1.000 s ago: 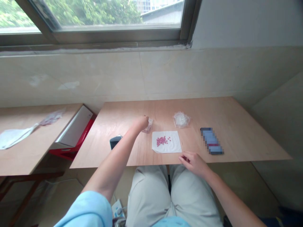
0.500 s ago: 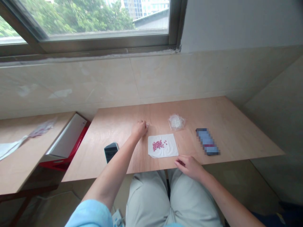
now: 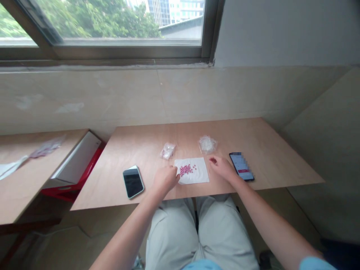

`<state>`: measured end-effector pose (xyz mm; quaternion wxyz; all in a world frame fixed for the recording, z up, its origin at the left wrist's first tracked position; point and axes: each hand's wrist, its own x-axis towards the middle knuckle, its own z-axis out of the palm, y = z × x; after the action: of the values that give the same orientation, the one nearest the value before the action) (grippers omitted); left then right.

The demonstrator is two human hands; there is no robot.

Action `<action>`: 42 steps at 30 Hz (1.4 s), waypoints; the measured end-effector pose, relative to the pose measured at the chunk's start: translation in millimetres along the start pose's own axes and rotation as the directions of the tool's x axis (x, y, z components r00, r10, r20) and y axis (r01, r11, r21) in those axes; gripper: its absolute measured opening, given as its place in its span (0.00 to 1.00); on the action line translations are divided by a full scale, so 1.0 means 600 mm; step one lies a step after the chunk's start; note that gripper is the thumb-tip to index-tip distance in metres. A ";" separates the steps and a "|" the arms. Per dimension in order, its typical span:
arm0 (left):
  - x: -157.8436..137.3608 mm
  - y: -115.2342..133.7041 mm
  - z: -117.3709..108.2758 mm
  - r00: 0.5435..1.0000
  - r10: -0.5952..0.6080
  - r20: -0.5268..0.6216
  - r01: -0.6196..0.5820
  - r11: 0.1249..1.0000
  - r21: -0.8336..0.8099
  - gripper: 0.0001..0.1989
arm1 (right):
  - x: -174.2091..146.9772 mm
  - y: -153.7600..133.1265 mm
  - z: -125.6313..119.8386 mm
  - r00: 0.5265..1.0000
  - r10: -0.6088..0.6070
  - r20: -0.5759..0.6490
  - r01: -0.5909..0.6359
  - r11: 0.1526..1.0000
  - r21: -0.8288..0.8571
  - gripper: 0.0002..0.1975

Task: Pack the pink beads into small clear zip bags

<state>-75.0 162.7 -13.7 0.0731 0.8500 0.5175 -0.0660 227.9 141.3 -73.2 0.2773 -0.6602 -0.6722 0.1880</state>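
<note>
A white cloth or tissue (image 3: 198,176) lies flat near the table's front edge, with a cluster of small pink-red beads or pellets (image 3: 186,170) on its left half. My left hand (image 3: 166,178) is at the cloth's left edge, fingers curled in; whatever they hold, if anything, is hidden. Just right of the cloth, my right hand (image 3: 223,168) hovers or rests with loosely bent fingers and a dark gap between them and the thumb; I see nothing in it. Behind the cloth are a small clear bag with pinkish contents (image 3: 168,150) and a pile of clear plastic bags (image 3: 207,144).
A dark-screened phone (image 3: 133,182) lies on the wooden table (image 3: 152,135) at left. Another phone (image 3: 242,167), its screen lit, is just beyond my right hand. A second table (image 3: 22,198) with papers and plastic stands left, beside a white box (image 3: 77,159) and a red stool (image 3: 62,193).
My left hand has come back from the small bag to the cloth's left edge, leaving the bag in view. My right hand has moved up from the front edge to beside the cloth.
</note>
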 end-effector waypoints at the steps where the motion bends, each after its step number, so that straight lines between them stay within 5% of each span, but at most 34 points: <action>1: -0.027 0.013 0.009 1.000 0.005 0.021 -0.005 1.000 -0.008 0.15 | 0.026 0.008 0.002 0.997 0.030 -0.065 -0.033 0.998 -0.044 0.11; 4: -0.095 0.051 0.037 0.997 -0.003 0.076 0.007 0.999 -0.051 0.17 | 0.089 0.030 0.011 0.969 0.130 -0.210 -0.165 0.973 -0.160 0.18; 7: -0.137 0.077 0.062 0.995 -0.007 0.102 0.019 0.993 -0.117 0.17 | 0.119 0.047 0.021 0.966 0.163 -0.201 -0.200 0.964 -0.176 0.19; 16: -0.161 0.080 0.079 0.983 0.083 0.165 -0.048 0.977 -0.206 0.14 | 0.116 0.038 -0.001 0.959 0.191 -0.208 -0.180 0.981 0.070 0.07; 21: -0.161 0.075 0.069 0.984 0.107 0.140 -0.073 0.971 -0.228 0.14 | 0.038 -0.007 -0.004 0.974 0.194 -0.121 -0.152 0.945 0.290 0.14; 24: -0.158 0.070 0.064 0.991 0.113 0.076 -0.088 0.958 -0.274 0.15 | -0.053 -0.043 0.017 0.968 0.217 0.127 -0.246 0.715 0.654 0.18; 27: -0.153 0.069 0.056 0.994 0.107 0.018 -0.093 0.927 -0.364 0.21 | -0.137 -0.072 0.044 0.926 0.124 0.357 -0.351 0.633 0.690 0.21; 31: -0.149 0.080 0.044 0.997 0.072 -0.018 -0.070 0.823 -0.564 0.22 | -0.186 -0.100 0.062 0.879 0.037 0.475 -0.390 0.629 0.672 0.21; 36: -0.139 0.090 0.041 0.996 0.084 -0.022 -0.070 0.625 -0.777 0.17 | -0.183 -0.111 0.057 0.841 -0.037 0.539 -0.395 0.639 0.660 0.17; 39: -0.134 0.088 0.047 0.997 0.073 -0.028 -0.069 0.644 -0.762 0.14 | -0.184 -0.107 0.054 0.862 -0.025 0.507 -0.345 0.705 0.620 0.14; 42: -0.135 0.088 0.056 0.994 0.105 -0.015 -0.090 0.759 -0.645 0.12 | -0.187 -0.105 0.047 0.928 0.010 0.373 -0.235 0.793 0.562 0.12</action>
<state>-66.0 61.6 -28.4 0.3696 0.7982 0.4628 0.1103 158.2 29.7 -69.9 0.3335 -0.5374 -0.5717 0.5226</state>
